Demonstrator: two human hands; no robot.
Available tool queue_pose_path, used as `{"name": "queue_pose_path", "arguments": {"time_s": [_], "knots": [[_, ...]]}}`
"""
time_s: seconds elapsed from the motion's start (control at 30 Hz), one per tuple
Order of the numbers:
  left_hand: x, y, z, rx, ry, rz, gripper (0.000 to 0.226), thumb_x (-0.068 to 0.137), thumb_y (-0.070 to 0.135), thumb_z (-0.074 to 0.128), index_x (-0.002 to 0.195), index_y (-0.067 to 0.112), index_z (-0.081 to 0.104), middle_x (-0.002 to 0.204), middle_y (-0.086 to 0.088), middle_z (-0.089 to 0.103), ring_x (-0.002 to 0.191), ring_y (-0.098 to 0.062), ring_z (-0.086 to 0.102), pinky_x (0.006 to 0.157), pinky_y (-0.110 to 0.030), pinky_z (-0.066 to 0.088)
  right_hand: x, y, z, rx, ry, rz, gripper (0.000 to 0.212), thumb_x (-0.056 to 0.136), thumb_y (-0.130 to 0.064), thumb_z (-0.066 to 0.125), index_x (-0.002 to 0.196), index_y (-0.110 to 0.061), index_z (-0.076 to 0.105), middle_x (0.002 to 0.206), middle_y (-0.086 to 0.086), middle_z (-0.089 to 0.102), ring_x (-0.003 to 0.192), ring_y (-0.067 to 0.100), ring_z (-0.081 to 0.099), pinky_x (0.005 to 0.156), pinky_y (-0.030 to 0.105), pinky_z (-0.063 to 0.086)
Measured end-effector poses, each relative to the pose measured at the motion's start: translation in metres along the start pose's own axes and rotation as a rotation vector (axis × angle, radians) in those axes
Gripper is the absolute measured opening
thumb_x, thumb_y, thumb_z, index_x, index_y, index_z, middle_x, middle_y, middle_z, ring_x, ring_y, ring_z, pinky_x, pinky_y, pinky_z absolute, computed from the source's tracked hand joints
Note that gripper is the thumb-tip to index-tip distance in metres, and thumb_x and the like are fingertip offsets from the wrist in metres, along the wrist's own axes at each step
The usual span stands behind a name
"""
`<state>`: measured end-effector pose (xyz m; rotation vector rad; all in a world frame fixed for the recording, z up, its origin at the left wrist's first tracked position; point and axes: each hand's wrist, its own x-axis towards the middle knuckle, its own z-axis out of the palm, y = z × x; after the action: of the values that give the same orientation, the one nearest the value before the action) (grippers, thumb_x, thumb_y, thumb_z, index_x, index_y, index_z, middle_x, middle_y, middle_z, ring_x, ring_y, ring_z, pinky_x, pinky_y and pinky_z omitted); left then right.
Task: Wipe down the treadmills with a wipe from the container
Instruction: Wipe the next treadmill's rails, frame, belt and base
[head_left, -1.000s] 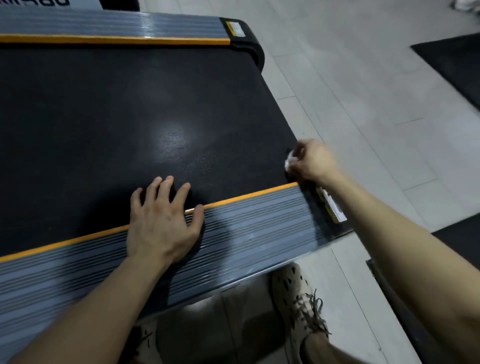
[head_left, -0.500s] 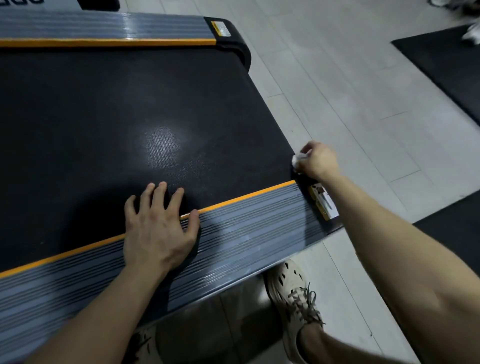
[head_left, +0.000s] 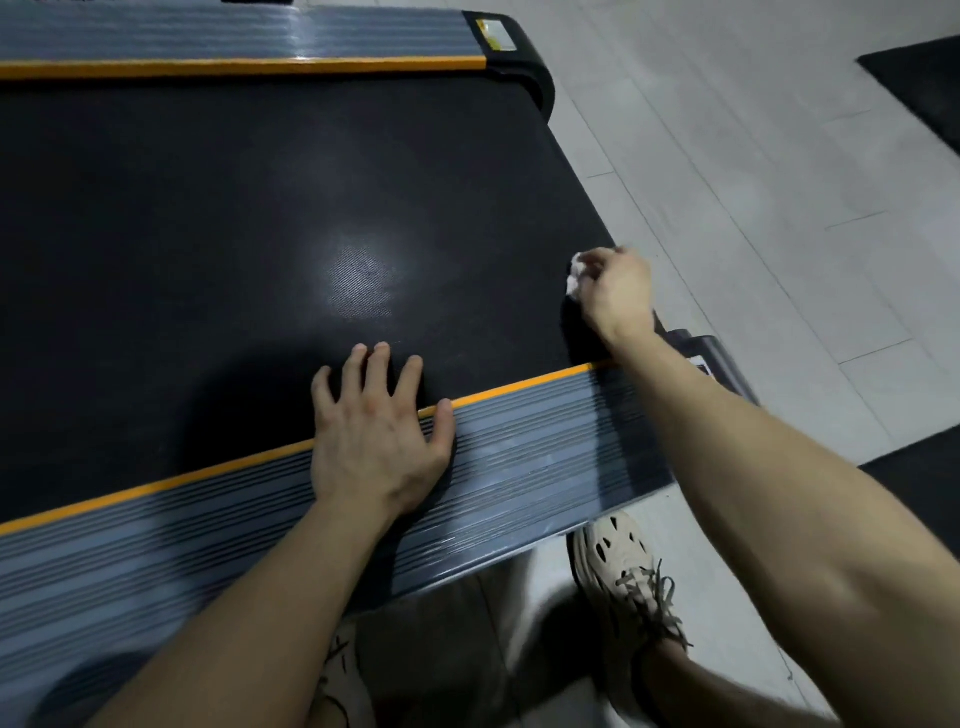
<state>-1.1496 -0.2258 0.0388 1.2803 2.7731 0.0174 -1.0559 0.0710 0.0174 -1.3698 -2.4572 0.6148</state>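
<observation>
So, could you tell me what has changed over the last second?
The right hand, gripping the crumpled white wipe, has slid a little along the end edge of the black belt, away from the near side rail. Nothing was taken or let go. The left hand stays flat across the orange stripe.

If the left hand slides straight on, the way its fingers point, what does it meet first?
Only bare belt lies ahead of the left hand; the first obstacle is probably the far orange stripe.
</observation>
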Motion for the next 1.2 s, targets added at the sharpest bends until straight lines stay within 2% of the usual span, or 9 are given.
{"name": "queue_pose_path", "arguments": {"time_s": [0.2,0.27,0.37,0.43,0.5,0.63,0.83,1.03,1.2], "knots": [[-0.002,-0.001,-0.001,-0.073,-0.017,-0.006,0.086,0.095,0.066,0.028,0.160,0.010,0.041,0.164,-0.011,0.044,0.156,-0.030,0.033,0.128,-0.061,0.019,-0.094,-0.104,0.027,0.105,-0.385,-0.755,0.027,0.094,-0.011,0.068,0.117,-0.015,0.080,0.110,0.006,0.065,0.101,0.021,0.058,0.091,0.027,0.043],[-0.006,-0.019,-0.007,-0.136,-0.051,0.095,0.088,0.095,0.066,0.026,0.162,0.010,0.036,0.165,-0.008,0.042,0.157,-0.025,0.031,0.131,-0.060,0.015,-0.068,-0.089,0.030,0.060,-0.315,-0.729,0.022,0.092,-0.013,0.071,0.109,-0.020,0.082,0.106,0.006,0.065,0.097,0.022,0.061,0.089,0.025,0.044],[-0.018,-0.074,-0.019,-0.024,-0.059,0.192,0.084,0.098,0.070,0.024,0.163,0.018,0.037,0.167,-0.005,0.039,0.160,-0.022,0.027,0.133,-0.055,0.011,0.000,-0.046,0.047,0.010,0.017,-0.325,0.013,0.085,-0.040,0.061,0.082,-0.042,0.073,0.105,0.005,0.064,0.097,0.033,0.069,0.089,0.040,0.059],[-0.028,-0.118,-0.022,0.068,-0.003,0.118,0.086,0.099,0.074,0.024,0.160,0.017,0.045,0.164,-0.007,0.045,0.159,-0.025,0.030,0.132,-0.056,0.014,-0.013,-0.068,0.052,0.054,0.002,-0.198,0.015,0.085,-0.035,0.057,0.081,-0.037,0.071,0.109,0.009,0.067,0.102,0.036,0.068,0.093,0.041,0.058],[-0.034,-0.149,-0.025,0.110,0.004,0.021,0.093,0.098,0.081,0.018,0.160,0.017,0.045,0.165,-0.008,0.044,0.161,-0.026,0.027,0.132,-0.058,0.013,-0.076,-0.135,0.045,0.134,-0.153,-0.418,0.017,0.092,-0.017,0.067,0.096,-0.023,0.082,0.105,0.009,0.070,0.099,0.028,0.066,0.090,0.025,0.046],[-0.033,-0.157,-0.025,0.039,0.023,-0.056,0.088,0.095,0.084,0.024,0.156,0.027,0.051,0.164,-0.008,0.043,0.159,-0.028,0.029,0.130,-0.058,0.021,-0.123,-0.168,0.049,0.159,-0.478,-0.965,0.021,0.093,-0.015,0.073,0.110,-0.021,0.083,0.104,0.002,0.068,0.096,0.014,0.059,0.090,0.026,0.043],[-0.036,-0.156,-0.024,-0.002,0.049,-0.063,0.079,0.095,0.080,0.031,0.153,0.030,0.055,0.163,-0.007,0.045,0.158,-0.027,0.031,0.129,-0.057,0.022,0.009,-0.104,0.044,-0.154,-0.078,-0.316,0.026,0.084,-0.025,0.056,0.098,-0.015,0.076,0.102,0.011,0.066,0.094,0.035,0.065,0.072,0.032,0.045],[-0.035,-0.156,-0.022,-0.018,0.081,-0.072,0.077,0.094,0.077,0.035,0.150,0.028,0.058,0.160,-0.008,0.048,0.157,-0.027,0.033,0.128,-0.057,0.023,-0.040,-0.149,0.046,-0.064,-0.221,-0.599,0.008,0.088,-0.011,0.065,0.091,-0.011,0.072,0.104,0.004,0.066,0.101,0.033,0.061,0.080,0.036,0.049],[-0.034,-0.154,-0.024,-0.017,0.079,-0.073,0.077,0.094,0.077,0.035,0.150,0.029,0.059,0.161,-0.007,0.048,0.158,-0.026,0.032,0.128,-0.057,0.023,-0.075,-0.187,0.030,0.268,-0.330,-0.532,0.009,0.089,-0.017,0.064,0.083,-0.020,0.071,0.084,-0.006,0.069,0.081,0.017,0.064,0.077,0.035,0.053]]}}
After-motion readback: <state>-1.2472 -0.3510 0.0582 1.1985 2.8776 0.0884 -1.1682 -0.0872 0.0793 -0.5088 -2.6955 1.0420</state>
